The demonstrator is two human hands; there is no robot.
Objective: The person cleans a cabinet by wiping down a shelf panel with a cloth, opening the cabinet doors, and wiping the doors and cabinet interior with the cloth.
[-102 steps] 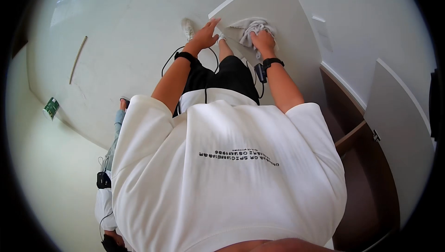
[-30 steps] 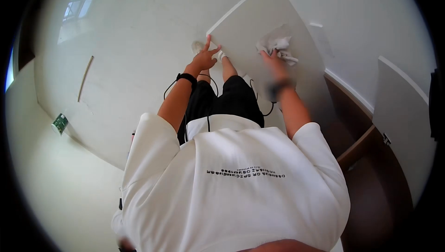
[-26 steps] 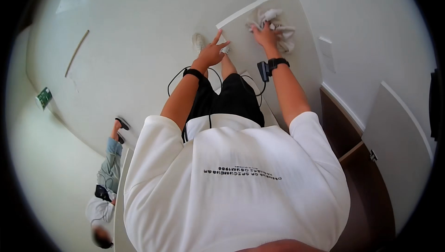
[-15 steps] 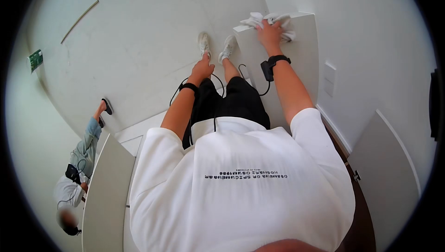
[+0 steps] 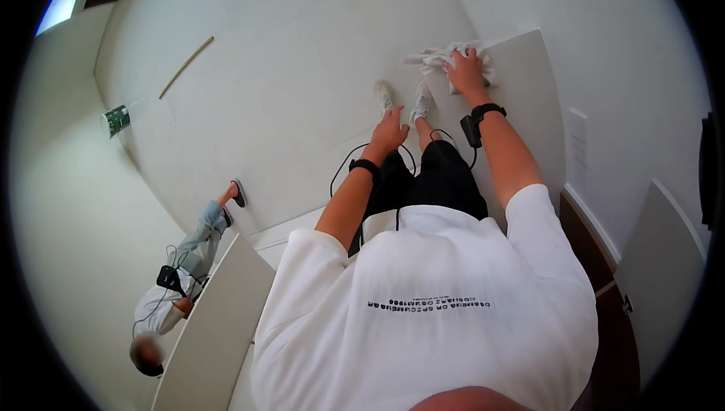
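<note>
My right hand [image 5: 467, 72] is closed on a crumpled white cloth [image 5: 438, 58], which lies over the far left edge of a pale grey panel [image 5: 525, 78]. Part of the cloth hangs past that edge. In front of my shorts is my left hand [image 5: 390, 131], fingers apart and holding nothing, above my legs. Both wrists have black bands, and a small black device with a cable sits by the right one.
Another person [image 5: 177, 282] is at the lower left beside an upright white panel [image 5: 219, 328]. A thin stick [image 5: 186, 67] and a green-and-white container [image 5: 116, 120] lie on the floor. An open cabinet door [image 5: 661, 267] stands at the right, near a brown cabinet interior [image 5: 585, 233].
The cloth and my right hand have moved from the panel's middle to its far left edge. My left hand has left the panel's edge and drawn back. The view has shifted.
</note>
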